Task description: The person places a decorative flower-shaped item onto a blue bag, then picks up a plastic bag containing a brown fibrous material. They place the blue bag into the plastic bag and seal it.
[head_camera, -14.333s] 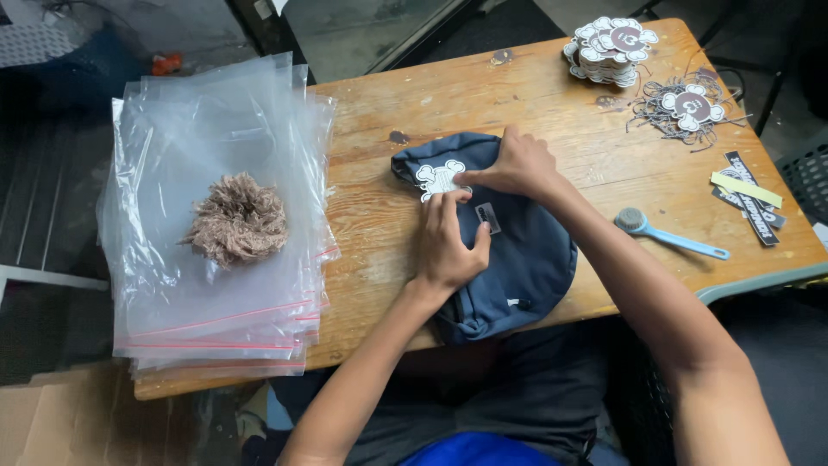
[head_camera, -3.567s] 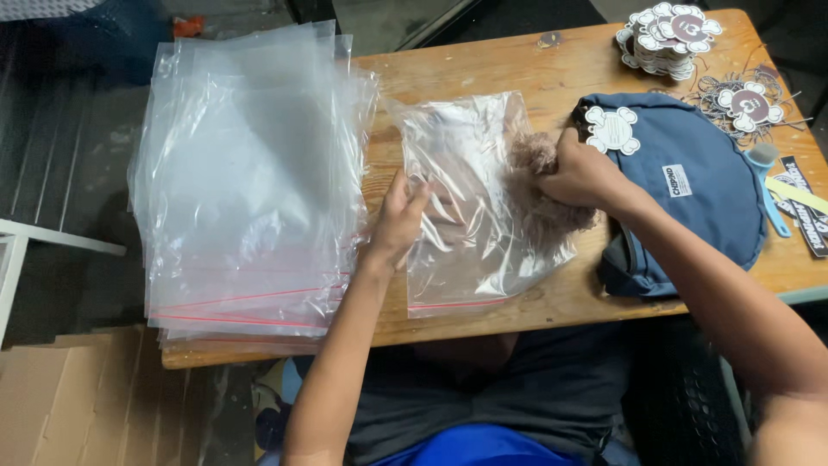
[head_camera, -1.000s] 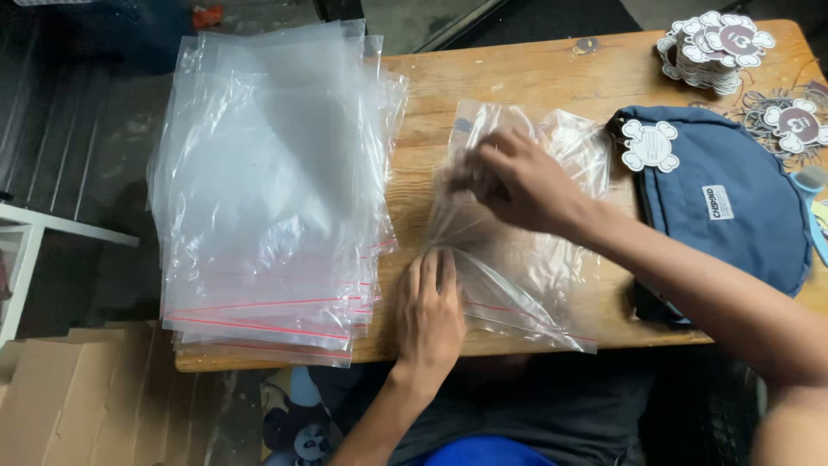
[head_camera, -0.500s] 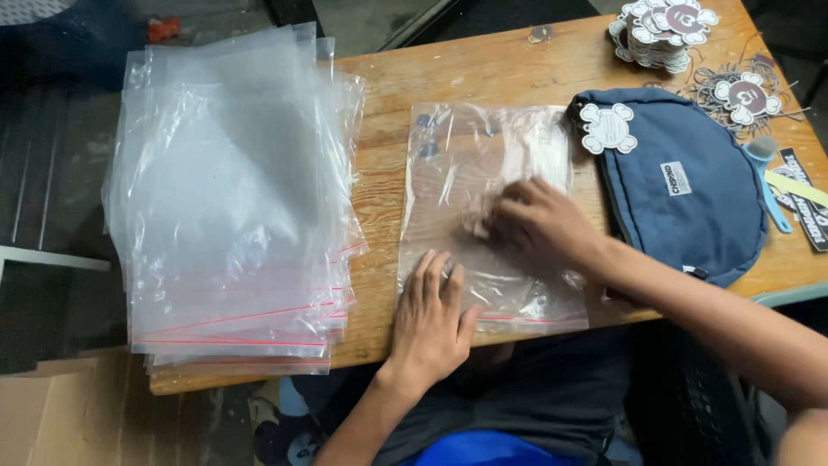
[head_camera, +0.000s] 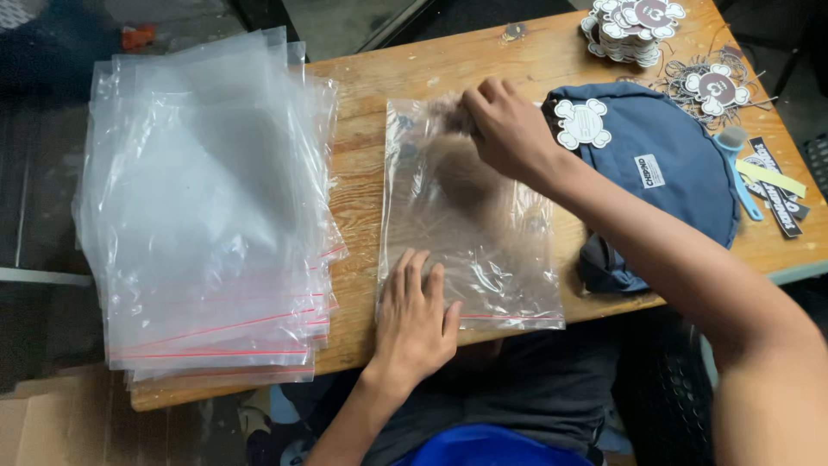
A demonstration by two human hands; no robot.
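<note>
Bags, tags and labels around the blue cap

A clear zip bag (head_camera: 470, 220) with a red seal line is lying just left of the blue cap (head_camera: 664, 185); a stack of the same bags (head_camera: 207, 207) is sitting farther left. A white shaped tag (head_camera: 582, 123) and small white label (head_camera: 649, 170) are resting on the cap, with more tags (head_camera: 634, 26) stacked beyond it.

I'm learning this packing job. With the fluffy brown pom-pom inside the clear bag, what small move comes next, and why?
Probably slide the right hand along the clear plastic bag, flattening it: the fluffy brown pom-pom bulges inside while the left hand pins the near edge.
</note>
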